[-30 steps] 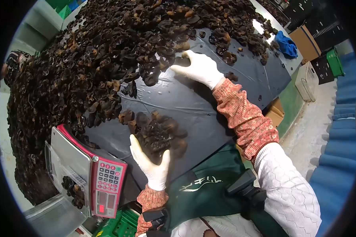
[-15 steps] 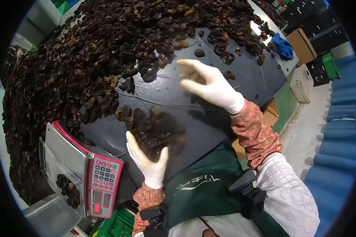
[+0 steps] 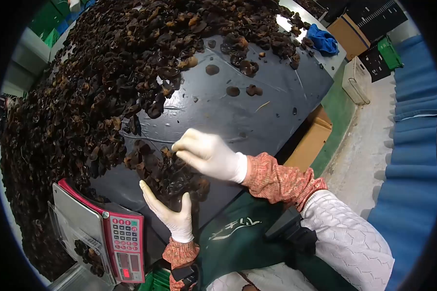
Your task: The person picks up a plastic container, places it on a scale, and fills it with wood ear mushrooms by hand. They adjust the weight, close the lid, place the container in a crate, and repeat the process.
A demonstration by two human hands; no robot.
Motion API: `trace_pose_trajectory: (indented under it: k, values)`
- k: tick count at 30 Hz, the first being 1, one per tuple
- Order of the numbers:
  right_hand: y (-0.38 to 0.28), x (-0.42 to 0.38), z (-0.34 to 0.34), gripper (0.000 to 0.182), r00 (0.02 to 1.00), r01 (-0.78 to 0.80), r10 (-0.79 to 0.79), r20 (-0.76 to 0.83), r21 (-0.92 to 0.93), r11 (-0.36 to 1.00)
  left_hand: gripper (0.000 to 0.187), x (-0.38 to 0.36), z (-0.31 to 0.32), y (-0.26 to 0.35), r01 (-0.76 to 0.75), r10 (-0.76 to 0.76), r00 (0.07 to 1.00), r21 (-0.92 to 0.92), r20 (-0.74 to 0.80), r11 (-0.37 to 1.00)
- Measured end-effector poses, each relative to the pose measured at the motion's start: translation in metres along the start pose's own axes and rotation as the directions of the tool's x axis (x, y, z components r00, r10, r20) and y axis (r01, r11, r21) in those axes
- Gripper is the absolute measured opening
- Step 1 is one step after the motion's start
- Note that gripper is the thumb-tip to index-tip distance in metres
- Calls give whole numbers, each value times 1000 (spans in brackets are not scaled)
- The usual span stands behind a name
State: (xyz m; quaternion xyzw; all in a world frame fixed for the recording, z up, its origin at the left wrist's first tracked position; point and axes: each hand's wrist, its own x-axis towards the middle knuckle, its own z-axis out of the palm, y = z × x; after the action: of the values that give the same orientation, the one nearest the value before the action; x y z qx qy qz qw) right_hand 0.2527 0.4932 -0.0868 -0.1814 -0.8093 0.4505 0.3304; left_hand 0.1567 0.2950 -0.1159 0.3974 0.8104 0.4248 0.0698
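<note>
A small heap of dark brown, wet-looking, fungus-like pieces point(image 3: 167, 172) lies on the grey table surface in front of me. My left hand point(image 3: 172, 213), in a white glove, is at the heap's near side, thumb and fingers spread apart. My right hand point(image 3: 206, 153), also gloved, is over the heap's right edge with its fingers closed together; what they hold, if anything, is hidden. A much larger pile of the same pieces point(image 3: 107, 72) spreads along the far and left side.
A pink and grey scale point(image 3: 126, 237) stands at the lower left, with a clear container of dark pieces point(image 3: 90, 257) on it. A blue cloth point(image 3: 323, 40) lies at the far right table corner. Beyond are cardboard boxes point(image 3: 311, 140), a white crate point(image 3: 355, 80) and a blue curtain point(image 3: 415, 145).
My right hand has moved left and nearer to me, down to the small heap, and its fingers have closed. My left hand stays beside the heap. The view has shifted slightly.
</note>
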Motion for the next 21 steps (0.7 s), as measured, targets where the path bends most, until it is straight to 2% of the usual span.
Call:
trace_pose_trajectory:
  k: [2, 4, 5, 6, 10, 11, 12, 14, 15, 16, 18, 20, 21]
  values:
    - [-3, -5, 14, 12, 999, 46, -46, -21, -16, 999, 99, 0, 0, 1, 4, -4, 1000, 2, 0, 1000]
    - [-9, -9, 20, 16, 991, 131, -127, 35, -138, 982, 104, 0, 0, -1, 28, -28, 1000, -36, -1, 999]
    - [-10, -8, 19, 27, 966, 232, -214, 146, -120, 965, 107, 0, 1, -2, 38, -38, 999, -57, -2, 998]
    - [-10, -7, 19, 35, 940, 331, -314, 135, -128, 935, 106, 0, 2, -2, 37, -37, 999, -59, 0, 998]
    - [22, 9, -46, 44, 971, 162, -229, -64, -529, 833, 99, 0, 0, 0, 4, -4, 1000, -49, -2, 999]
    - [40, 14, -80, 44, 943, 208, -332, 7, -792, 574, 99, 0, 0, 1, -10, 10, 1000, -34, 1, 999]
    - [45, 11, -94, 42, 968, -136, -75, -238, -756, 640, 99, 0, -1, 1, -10, 10, 1000, -9, 3, 1000]
    - [71, 0, -121, 43, 977, -173, -26, -213, -856, 488, 101, 4, -2, 4, 19, -20, 1000, 11, 19, 1000]
    - [91, -7, -129, 40, 982, -178, 35, -184, -857, 484, 102, 4, 0, 1, 1, -1, 1000, 17, 11, 1000]
    - [92, -8, -129, 30, 987, -128, -27, -161, -864, 487, 103, 4, 0, 2, 4, -4, 1000, 5, 2, 1000]
    - [97, -9, -123, 19, 983, -113, -47, -180, -778, 618, 104, 3, -2, 3, 47, -47, 999, -41, 3, 998]
    - [98, -8, -118, 12, 978, -99, -73, -194, -746, 659, 104, 1, -4, 3, 133, -137, 991, -243, -1, 961]
    - [100, -5, -118, 9, 978, -99, -71, -194, -743, 662, 105, 1, -3, -5, 93, -103, 994, -238, -29, 967]
